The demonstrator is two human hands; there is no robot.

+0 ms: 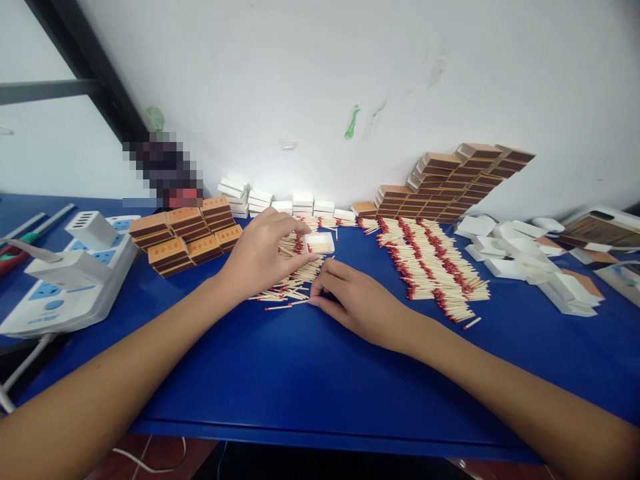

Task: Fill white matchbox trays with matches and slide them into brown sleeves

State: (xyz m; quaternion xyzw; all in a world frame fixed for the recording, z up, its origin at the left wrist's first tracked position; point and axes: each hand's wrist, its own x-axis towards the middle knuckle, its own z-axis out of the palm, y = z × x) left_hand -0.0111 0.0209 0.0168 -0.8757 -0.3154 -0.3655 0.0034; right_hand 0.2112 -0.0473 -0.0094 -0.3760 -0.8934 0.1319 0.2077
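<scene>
Between thumb and fingers, my left hand holds a small white matchbox tray tilted toward me, with a few matches lying in it. Close by on the right, my right hand rests low over the table, its thumb and index finger pinched together at the edge of a loose pile of matches. A match seems to sit at those fingertips, though it is too small to be sure. Red-headed matches in several neat rows lie to the right of my hands.
Stacked matchboxes stand at the left, and a taller stack leans by the wall. White trays line the back; more trays are heaped at right. A power strip with plugs occupies the left of the blue table.
</scene>
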